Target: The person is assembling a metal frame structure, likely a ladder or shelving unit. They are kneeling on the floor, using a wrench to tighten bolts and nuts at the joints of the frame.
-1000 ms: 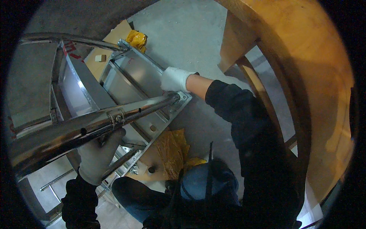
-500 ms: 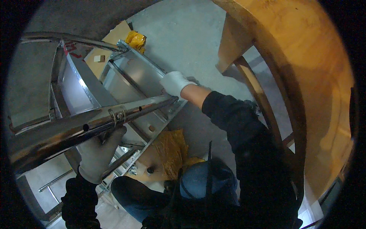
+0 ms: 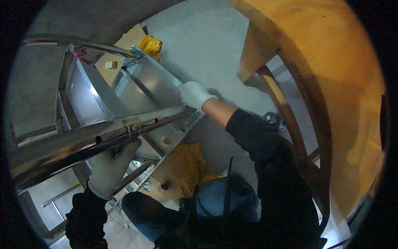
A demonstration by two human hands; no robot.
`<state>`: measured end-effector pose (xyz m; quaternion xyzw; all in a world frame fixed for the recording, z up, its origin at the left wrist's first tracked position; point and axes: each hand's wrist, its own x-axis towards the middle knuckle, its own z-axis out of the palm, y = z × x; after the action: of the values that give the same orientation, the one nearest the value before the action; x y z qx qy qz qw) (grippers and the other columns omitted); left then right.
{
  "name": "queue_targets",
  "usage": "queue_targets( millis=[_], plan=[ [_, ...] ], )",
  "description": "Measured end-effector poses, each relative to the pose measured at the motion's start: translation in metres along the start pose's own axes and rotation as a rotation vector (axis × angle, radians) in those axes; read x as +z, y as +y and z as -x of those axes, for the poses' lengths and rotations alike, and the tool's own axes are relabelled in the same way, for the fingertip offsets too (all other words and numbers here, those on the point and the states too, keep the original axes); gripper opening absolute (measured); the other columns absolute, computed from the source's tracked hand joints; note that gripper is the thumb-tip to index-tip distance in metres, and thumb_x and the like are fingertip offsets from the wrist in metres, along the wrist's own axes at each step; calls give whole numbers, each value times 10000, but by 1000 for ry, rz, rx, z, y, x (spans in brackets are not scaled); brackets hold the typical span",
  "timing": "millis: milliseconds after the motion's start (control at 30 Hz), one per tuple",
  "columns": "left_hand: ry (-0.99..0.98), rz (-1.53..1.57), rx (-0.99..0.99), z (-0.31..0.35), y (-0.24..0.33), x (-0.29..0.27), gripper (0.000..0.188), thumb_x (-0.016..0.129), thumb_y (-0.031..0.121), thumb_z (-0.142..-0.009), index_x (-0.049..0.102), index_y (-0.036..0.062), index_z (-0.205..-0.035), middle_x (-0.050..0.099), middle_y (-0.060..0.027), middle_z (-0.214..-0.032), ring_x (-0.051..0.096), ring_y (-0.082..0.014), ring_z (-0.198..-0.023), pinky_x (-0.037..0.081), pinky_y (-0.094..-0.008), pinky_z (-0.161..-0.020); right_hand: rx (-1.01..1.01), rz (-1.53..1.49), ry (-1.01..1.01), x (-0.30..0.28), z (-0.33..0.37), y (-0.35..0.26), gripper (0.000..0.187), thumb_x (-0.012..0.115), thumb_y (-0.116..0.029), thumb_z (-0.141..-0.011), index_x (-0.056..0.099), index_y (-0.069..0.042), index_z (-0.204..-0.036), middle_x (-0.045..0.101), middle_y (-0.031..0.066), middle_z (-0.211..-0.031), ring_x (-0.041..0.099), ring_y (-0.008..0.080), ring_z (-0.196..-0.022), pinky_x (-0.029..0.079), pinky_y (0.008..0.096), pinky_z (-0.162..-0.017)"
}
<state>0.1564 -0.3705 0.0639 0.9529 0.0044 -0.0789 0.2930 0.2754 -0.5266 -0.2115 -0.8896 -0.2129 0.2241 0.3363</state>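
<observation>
A thick shiny metal tube [image 3: 78, 143], with holes along its side and a small clamp [image 3: 132, 126], slants across the left of the head view. My left hand [image 3: 110, 170], in a pale glove, is closed against the tube's underside below the clamp, its fingertips partly hidden by the tube. Beyond the tube's far end, my right hand [image 3: 193, 94], also gloved, is closed at the edge of a flat metal panel [image 3: 153, 81]. Its fingers are curled and slightly blurred; what they grip is hidden. The tube and panel appear to belong to one metal frame.
An orange-brown curved piece of furniture [image 3: 348, 83] rises close on the right. Crumpled yellow-brown wrapping [image 3: 186, 162] lies beside my knees, and a yellow bundle [image 3: 150, 45] at the back. A small pale block [image 3: 110, 64] rests on cardboard [image 3: 130, 39]. Behind the tube stands another metal panel [image 3: 85, 97].
My right hand has shifted slightly right and down by the panel edge. My left hand stays under the tube. The whole view has moved a little.
</observation>
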Motion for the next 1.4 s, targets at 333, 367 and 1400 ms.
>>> queue_targets(
  millis=[333, 367, 1400],
  plan=[
    [-25, -31, -14, -1, 3, -1, 258, 742, 85, -784, 669, 5, -1019, 695, -84, -908, 651, -142, -793, 532, -298, -712, -239, 160, 71, -11, -6, 37, 223, 596, -241, -847, 698, -198, -1040, 620, 111, -989, 612, 312, -981, 486, 440, -822],
    [-32, -50, -16, -2, 4, -2, 257, 742, 86, -786, 668, 3, -1018, 694, -83, -907, 651, -143, -793, 532, -298, -712, -226, 157, 41, -12, -7, 35, 219, 597, -240, -846, 699, -198, -1035, 621, 109, -992, 608, 311, -986, 484, 440, -826],
    [14, 77, -47, 0, 1, 2, 265, 745, 121, -798, 669, 10, -1027, 690, -77, -905, 639, -140, -790, 520, -294, -721, -458, 447, -187, -24, -26, 12, 254, 603, -202, -786, 708, -66, -973, 681, 176, -976, 661, 369, -906, 528, 437, -799]
  ],
)
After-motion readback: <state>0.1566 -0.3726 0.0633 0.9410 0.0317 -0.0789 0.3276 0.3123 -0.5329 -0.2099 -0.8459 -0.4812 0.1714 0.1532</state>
